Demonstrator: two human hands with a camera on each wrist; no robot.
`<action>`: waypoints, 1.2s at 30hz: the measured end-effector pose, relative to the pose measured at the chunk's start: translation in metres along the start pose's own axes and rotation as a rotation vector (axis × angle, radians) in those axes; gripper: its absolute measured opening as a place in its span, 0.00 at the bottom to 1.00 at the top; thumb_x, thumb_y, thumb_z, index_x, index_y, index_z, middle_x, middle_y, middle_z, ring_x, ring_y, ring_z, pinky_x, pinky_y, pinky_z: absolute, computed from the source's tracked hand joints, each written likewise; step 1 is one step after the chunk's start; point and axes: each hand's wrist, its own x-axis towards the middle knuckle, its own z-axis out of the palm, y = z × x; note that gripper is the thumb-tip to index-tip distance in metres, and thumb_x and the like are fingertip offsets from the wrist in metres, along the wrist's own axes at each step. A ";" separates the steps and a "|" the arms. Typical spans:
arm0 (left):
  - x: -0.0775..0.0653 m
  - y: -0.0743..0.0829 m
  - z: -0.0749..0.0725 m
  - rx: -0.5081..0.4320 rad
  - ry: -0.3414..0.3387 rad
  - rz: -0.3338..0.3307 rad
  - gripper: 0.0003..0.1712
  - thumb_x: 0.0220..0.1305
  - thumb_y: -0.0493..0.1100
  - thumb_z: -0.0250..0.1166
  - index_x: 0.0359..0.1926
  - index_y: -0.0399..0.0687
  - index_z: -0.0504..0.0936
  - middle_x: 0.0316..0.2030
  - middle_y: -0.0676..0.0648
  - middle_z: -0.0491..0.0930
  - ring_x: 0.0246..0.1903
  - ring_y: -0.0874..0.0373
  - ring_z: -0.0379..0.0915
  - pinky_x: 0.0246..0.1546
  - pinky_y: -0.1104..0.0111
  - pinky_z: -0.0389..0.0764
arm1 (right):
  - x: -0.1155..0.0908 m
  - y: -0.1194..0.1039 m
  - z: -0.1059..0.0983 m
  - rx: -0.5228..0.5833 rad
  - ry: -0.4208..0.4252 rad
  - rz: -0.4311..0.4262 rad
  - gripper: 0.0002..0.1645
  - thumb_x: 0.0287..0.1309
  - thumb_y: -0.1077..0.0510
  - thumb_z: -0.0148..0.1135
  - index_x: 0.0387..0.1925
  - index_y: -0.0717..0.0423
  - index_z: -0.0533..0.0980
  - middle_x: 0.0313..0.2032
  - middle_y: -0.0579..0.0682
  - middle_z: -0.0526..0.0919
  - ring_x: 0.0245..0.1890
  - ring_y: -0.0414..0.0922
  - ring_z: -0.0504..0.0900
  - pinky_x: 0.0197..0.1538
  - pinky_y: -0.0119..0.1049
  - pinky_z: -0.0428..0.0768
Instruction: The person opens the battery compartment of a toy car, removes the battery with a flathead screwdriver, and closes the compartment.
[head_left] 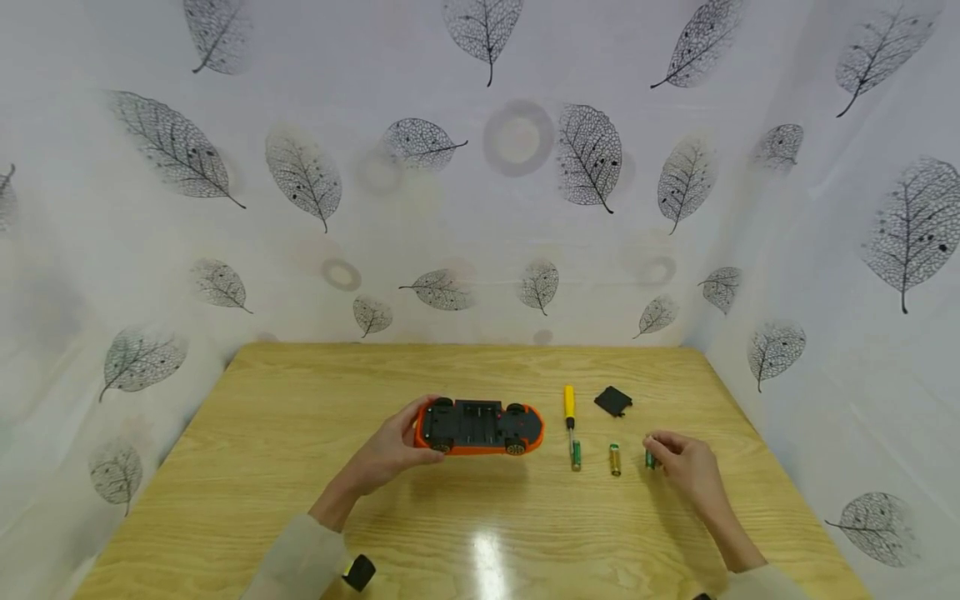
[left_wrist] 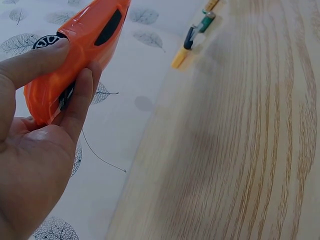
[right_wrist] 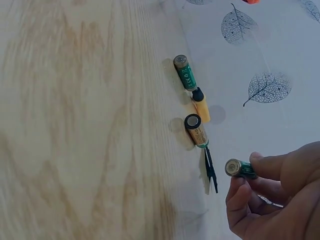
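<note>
My left hand (head_left: 386, 454) grips the rear end of an orange toy car (head_left: 480, 450), thumb on one side and fingers on the other. Its black underside faces up toward the head view, with an uncovered battery compartment (head_left: 481, 423) in the middle. Between thumb and fingers, my right hand (head_left: 690, 471) pinches a green battery (right_wrist: 241, 169), seen end-on in the right wrist view. Two more batteries lie on the table: a green one (head_left: 576, 456) by the screwdriver tip and a gold-and-green one (head_left: 615, 459) nearer the right hand.
A yellow-handled screwdriver (head_left: 570, 407) lies on the wooden table (head_left: 315, 400) right of the car. Beyond the batteries is a small black cover (head_left: 613, 401). White leaf-patterned sheeting (head_left: 480, 208) encloses the table's back and sides.
</note>
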 end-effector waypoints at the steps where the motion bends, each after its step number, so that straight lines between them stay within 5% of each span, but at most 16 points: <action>1: 0.000 0.000 0.000 -0.001 -0.001 0.001 0.50 0.61 0.27 0.71 0.79 0.36 0.52 0.73 0.27 0.56 0.63 0.46 0.74 0.56 0.63 0.82 | 0.000 0.000 0.001 -0.001 -0.005 0.007 0.24 0.74 0.54 0.63 0.58 0.71 0.80 0.33 0.50 0.86 0.26 0.44 0.77 0.25 0.32 0.76; 18: -0.003 0.001 -0.001 -0.003 0.013 -0.013 0.51 0.61 0.27 0.71 0.79 0.36 0.53 0.73 0.27 0.57 0.63 0.47 0.74 0.57 0.63 0.82 | 0.002 0.003 0.016 -0.008 -0.030 -0.004 0.21 0.69 0.59 0.66 0.51 0.76 0.81 0.30 0.51 0.86 0.25 0.44 0.82 0.23 0.33 0.82; 36: -0.001 0.000 0.000 -0.034 0.007 -0.026 0.51 0.62 0.28 0.71 0.79 0.36 0.51 0.74 0.27 0.55 0.64 0.45 0.73 0.56 0.62 0.82 | 0.009 0.011 0.021 -0.039 -0.018 0.001 0.16 0.66 0.58 0.69 0.43 0.71 0.84 0.23 0.47 0.84 0.20 0.43 0.80 0.20 0.32 0.77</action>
